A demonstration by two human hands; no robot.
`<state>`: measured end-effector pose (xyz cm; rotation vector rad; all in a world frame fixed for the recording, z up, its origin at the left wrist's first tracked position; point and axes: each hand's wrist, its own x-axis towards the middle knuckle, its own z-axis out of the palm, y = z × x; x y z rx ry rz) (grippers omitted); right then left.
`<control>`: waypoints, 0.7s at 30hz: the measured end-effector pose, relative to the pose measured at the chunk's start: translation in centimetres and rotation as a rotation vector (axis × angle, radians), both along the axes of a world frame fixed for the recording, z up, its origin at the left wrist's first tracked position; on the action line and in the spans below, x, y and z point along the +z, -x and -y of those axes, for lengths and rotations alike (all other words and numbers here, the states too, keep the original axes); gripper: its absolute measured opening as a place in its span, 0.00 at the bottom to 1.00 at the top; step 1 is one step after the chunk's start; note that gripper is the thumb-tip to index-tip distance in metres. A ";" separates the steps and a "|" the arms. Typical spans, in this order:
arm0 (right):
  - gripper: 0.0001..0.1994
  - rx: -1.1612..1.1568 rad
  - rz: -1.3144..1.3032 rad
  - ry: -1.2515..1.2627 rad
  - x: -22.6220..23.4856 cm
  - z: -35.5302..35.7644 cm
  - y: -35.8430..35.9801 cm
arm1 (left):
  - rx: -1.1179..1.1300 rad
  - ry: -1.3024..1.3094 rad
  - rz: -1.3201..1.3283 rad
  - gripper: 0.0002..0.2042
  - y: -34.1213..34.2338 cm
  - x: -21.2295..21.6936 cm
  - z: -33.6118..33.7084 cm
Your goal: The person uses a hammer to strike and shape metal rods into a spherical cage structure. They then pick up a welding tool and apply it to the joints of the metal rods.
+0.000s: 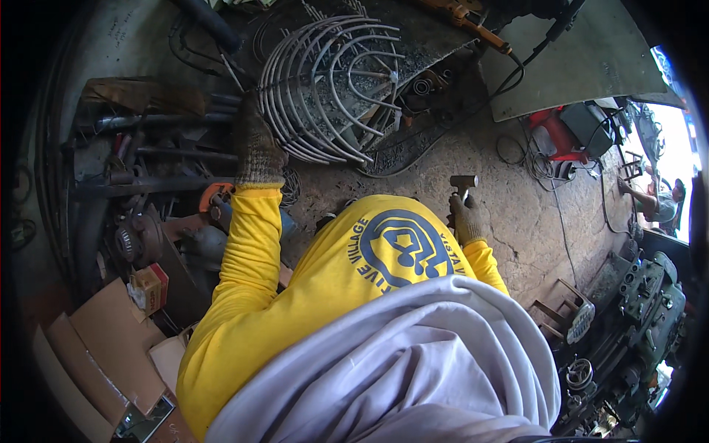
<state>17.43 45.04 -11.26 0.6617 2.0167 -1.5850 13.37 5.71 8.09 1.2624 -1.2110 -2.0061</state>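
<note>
Gripping the rim of a wire cage [329, 88], the gloved left hand [255, 148] sits left of centre in the frame, its fingers closed on the curved rods at the cage's lower left edge. The cage, a dome of bent grey rods, lies tilted on the floor [532, 221] in the upper middle of the frame. The gloved right hand [467, 220], right of centre, is closed around the handle of a hammer [463, 181], whose head points up just above the fist, well apart from the cage. Both arms wear yellow sleeves. Metal bars [148, 122] and pipes lie stacked at the left, with cardboard [103, 347] at the lower left. A red machine [554, 133], perhaps a welder, stands at the upper right beside coiled cables. Another person [657, 199] crouches at the far right edge.
</note>
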 end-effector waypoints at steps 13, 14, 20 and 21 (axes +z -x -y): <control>0.19 0.058 -0.057 -0.063 3.0 6.2 -4.3 | -0.519 1.370 0.321 0.23 -9.1 -7.6 8.2; 0.20 0.049 -0.069 -0.058 3.1 6.7 -4.5 | -0.541 1.440 0.343 0.23 -9.5 -6.9 8.3; 0.21 0.045 -0.126 -0.005 4.0 8.4 -5.6 | -0.599 1.604 0.342 0.28 -9.7 -7.1 9.9; 0.21 0.050 -0.121 -0.005 4.3 8.6 -5.7 | -0.585 1.305 0.202 0.25 -9.6 -7.5 10.2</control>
